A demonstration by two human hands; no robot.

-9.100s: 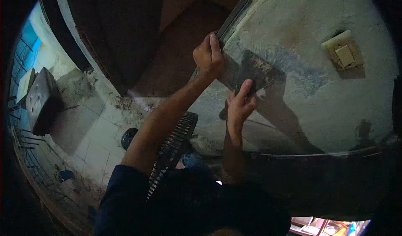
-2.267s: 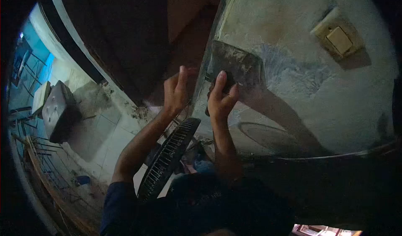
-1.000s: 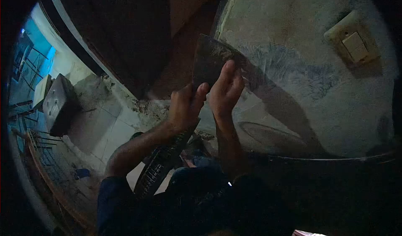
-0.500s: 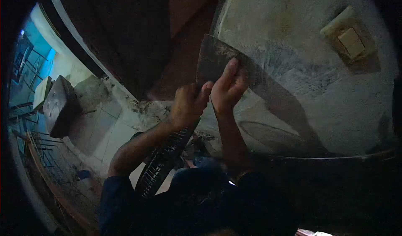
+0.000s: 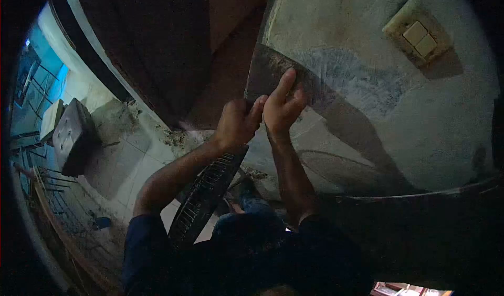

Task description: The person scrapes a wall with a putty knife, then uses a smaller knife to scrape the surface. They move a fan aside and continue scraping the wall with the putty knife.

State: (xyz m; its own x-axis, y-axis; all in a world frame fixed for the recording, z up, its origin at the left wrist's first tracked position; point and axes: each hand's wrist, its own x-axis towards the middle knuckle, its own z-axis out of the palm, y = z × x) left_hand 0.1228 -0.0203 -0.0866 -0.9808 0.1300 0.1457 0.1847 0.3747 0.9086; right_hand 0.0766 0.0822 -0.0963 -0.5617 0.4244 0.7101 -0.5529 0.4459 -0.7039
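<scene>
Right hand [image 5: 283,109]: fingers nearly closed, thumb raised, holding the dark flat metal scraper [image 5: 261,71]. Left hand [image 5: 237,124]: fingers curled at its lower edge; hold hidden, cannot tell. Scraper overlaps the vertical edge of the pale, patchy wall [image 5: 420,133]; contact unclear. Risk: uneven thumb pressure could tilt the blade, gouging wall or nicking left fingers. Black ribbed fan grille [image 5: 202,204] below left forearm; a dropped scraper might strike it. Cream double switch [image 5: 420,38] on wall. Farther: grey tufted stool [image 5: 72,133] on tiled floor [image 5: 128,162].
</scene>
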